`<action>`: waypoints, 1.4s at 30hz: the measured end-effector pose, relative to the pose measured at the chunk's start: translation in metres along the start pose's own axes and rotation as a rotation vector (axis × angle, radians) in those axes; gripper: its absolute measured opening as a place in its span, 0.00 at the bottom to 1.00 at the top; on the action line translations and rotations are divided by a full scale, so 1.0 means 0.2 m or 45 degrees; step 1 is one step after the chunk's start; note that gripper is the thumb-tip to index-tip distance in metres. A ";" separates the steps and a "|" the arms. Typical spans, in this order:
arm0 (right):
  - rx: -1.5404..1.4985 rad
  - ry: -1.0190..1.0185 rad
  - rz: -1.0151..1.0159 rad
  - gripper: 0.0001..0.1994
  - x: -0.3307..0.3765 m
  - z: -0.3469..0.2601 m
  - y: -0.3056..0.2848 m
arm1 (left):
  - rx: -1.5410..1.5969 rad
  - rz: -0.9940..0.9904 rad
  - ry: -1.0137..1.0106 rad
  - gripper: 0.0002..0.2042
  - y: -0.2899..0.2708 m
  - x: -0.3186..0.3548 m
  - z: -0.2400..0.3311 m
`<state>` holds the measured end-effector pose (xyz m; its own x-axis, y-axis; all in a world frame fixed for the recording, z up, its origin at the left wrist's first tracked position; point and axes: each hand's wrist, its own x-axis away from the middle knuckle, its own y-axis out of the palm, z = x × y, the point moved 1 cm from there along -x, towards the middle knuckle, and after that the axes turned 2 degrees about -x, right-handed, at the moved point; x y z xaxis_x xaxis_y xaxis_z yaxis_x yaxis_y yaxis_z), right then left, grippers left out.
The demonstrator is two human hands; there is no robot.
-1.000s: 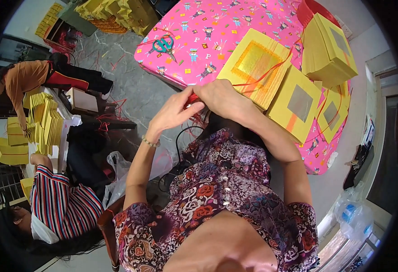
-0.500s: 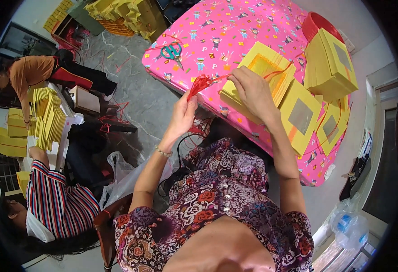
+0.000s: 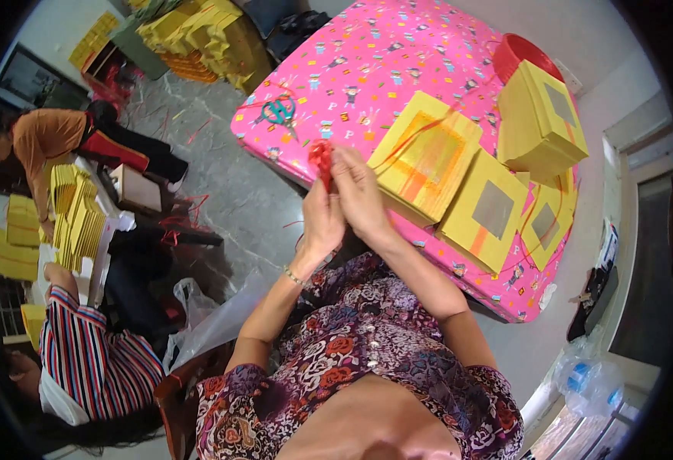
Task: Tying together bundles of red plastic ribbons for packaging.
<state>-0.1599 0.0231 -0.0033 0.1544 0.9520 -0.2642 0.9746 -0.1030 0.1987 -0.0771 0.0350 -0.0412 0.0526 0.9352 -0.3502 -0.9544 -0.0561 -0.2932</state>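
Note:
A bunched red ribbon (image 3: pixel 320 157) stands up from my closed left hand (image 3: pixel 323 221), over the near left edge of the pink table. My right hand (image 3: pixel 358 192) is beside it, fingers closed at the side of the bunch, and the two hands touch or nearly touch. Exactly how the right fingertips grip the ribbon is hidden. Right of my hands lies a stack of yellow paper pieces (image 3: pixel 394 146) with an orange-and-gold middle. A loose red strand runs across that stack. Teal-handled scissors (image 3: pixel 279 113) lie on the table beyond my hands.
More yellow stacks with grey squares (image 3: pixel 470 238) sit on the pink-covered table (image 3: pixel 398 46), along with a red basin (image 3: pixel 524 57). At left, two people handle yellow paper bundles (image 3: pixel 75 218). A clear plastic bag (image 3: pixel 217 310) hangs near my left arm. Red scraps litter the grey floor (image 3: pixel 198 169).
My right hand has moved left from over the yellow stack to my left hand. The strand stretched between my hands is no longer taut; the left hand has dropped slightly.

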 end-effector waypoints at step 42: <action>0.850 0.205 -1.170 0.15 0.14 0.17 0.05 | -0.808 -0.296 0.041 0.21 -0.49 0.00 -0.12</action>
<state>-0.1405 0.0386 -0.0417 -0.6357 0.7674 0.0829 0.6074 0.5636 -0.5599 0.0227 0.0326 -0.0349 0.2535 0.9375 -0.2383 -0.5600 -0.0587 -0.8264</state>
